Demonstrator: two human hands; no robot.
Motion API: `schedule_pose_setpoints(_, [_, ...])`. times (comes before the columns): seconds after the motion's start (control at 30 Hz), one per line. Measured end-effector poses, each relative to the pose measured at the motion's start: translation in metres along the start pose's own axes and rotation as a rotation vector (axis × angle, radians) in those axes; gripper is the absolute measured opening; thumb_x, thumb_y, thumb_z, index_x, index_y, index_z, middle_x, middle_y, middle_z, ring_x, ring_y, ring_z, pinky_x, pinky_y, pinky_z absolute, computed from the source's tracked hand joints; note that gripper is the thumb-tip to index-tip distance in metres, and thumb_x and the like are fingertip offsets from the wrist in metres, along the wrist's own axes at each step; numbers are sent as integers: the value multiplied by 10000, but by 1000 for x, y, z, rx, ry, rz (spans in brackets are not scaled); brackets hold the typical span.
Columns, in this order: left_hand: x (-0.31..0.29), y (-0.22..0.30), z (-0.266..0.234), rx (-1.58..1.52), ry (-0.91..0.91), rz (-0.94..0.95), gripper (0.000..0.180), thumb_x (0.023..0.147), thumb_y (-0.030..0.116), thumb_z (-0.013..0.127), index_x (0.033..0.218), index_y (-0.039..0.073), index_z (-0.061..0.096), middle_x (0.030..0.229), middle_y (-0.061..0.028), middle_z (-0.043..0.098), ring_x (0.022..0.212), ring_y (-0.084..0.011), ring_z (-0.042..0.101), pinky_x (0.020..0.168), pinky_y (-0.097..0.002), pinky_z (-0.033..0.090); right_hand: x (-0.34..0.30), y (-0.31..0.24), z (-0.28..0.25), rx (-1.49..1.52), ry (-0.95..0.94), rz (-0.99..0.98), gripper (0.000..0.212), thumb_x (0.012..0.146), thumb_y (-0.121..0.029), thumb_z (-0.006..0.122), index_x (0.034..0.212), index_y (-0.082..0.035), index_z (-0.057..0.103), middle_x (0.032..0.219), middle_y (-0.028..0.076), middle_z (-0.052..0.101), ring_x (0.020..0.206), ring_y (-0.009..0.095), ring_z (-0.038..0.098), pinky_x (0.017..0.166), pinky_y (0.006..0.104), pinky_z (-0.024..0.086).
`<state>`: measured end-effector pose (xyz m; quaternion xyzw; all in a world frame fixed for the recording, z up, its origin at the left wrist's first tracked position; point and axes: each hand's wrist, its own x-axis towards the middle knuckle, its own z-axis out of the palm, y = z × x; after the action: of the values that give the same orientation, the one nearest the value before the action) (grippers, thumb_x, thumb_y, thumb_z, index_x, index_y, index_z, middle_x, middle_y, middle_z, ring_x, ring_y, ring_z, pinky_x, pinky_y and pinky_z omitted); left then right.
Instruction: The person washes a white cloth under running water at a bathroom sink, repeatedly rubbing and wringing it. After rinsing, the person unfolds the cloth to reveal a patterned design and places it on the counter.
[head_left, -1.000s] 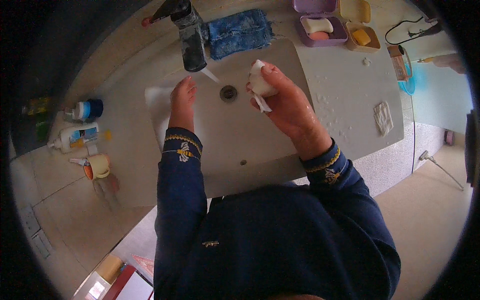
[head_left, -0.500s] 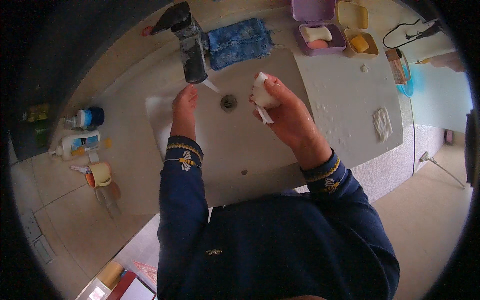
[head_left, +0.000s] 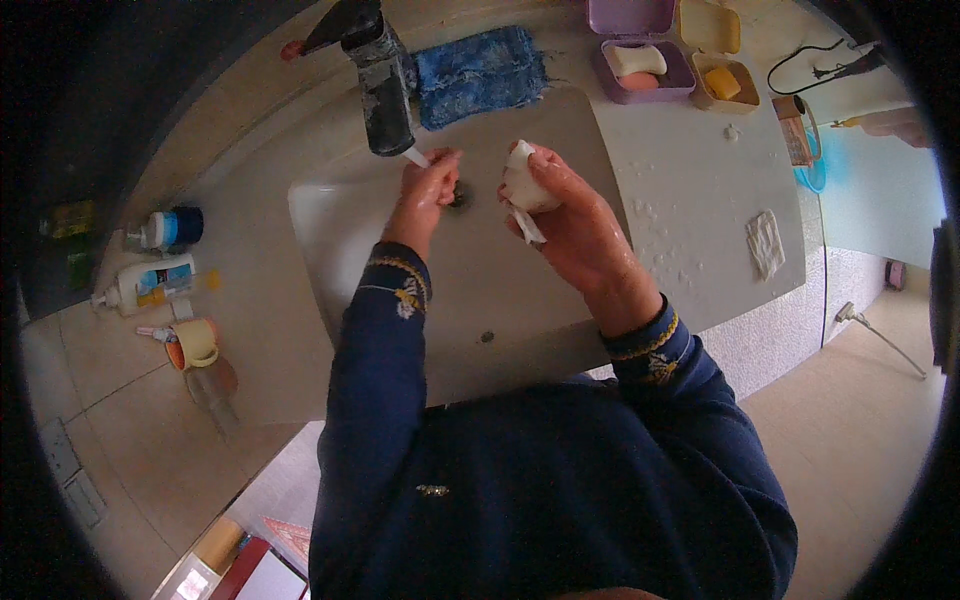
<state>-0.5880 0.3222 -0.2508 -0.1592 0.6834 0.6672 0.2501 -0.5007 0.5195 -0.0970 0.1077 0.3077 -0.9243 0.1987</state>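
Water runs from the dark tap [head_left: 386, 110] into the white sink [head_left: 480, 270]. My left hand [head_left: 428, 188] is in the stream just below the spout, its fingers curled in and nothing visible in them. Beside it, over the right half of the sink, my right hand [head_left: 580, 220] grips a white wad [head_left: 526, 188] with a loose flap hanging down. Whether the wad is cloth or paper is unclear, and my fingers cover part of it. My left hand hides part of the drain [head_left: 460, 195].
A blue cloth [head_left: 480, 78] lies behind the sink. At right on the counter are a purple soap box [head_left: 650, 92], a yellow soap box [head_left: 727, 100], a crumpled white cloth [head_left: 766, 245] and water drops. A bottle [head_left: 155, 283] and a mug [head_left: 195, 343] stand at left.
My left hand has moved right, into the water under the spout, and its fingers have curled. The right hand holds the white wad in nearly the same place.
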Motion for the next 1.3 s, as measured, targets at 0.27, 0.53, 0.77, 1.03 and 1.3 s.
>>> schedule_pose_setpoints(0.27, [-16, 18, 36, 1017, 128, 1133, 300, 806, 364, 571, 974, 116, 599, 626, -118, 561, 563, -312, 538, 572, -405, 438, 4, 6, 1, -16, -42, 11, 323, 880, -310, 526, 1123, -102, 490, 957, 28, 549, 871, 148, 542, 669, 261, 449])
schedule_pose_setpoints(0.53, [-4, 0, -49, -381, 38, -17, 423, 782, 482, 589, 874, 71, 563, 707, -51, 568, 625, -188, 537, 615, -340, 455, 2, 2, 5, 7, -3, 22, 290, 870, -277, 550, 1080, -87, 485, 938, 43, 553, 844, 169, 551, 707, 281, 438])
schedule_pose_setpoints(0.77, [-26, 3, -33, -345, 62, 107, 297, 790, 314, 628, 918, 54, 562, 797, -47, 561, 717, -151, 536, 643, -241, 432, 4, 2, 1, -10, -12, 17, 341, 863, -318, 551, 1119, -100, 499, 948, 38, 543, 873, 155, 540, 675, 272, 443])
schedule_pose_setpoints(1.03, [-23, 26, 27, 399, 243, 239, 158, 789, 204, 614, 865, 67, 589, 740, -64, 593, 726, -223, 604, 590, -335, 473, 2, 3, 1, -18, 4, 29, 325, 871, -310, 541, 1114, -99, 493, 958, 42, 544, 871, 155, 545, 668, 269, 449])
schedule_pose_setpoints(1.3, [-27, 22, 26, 1194, 156, 601, 253, 800, 361, 577, 813, 109, 598, 790, -96, 610, 727, -254, 601, 589, -348, 456, 1, 2, 7, -14, 1, 21, 319, 875, -303, 536, 1110, -92, 490, 968, 41, 549, 869, 151, 546, 682, 269, 446])
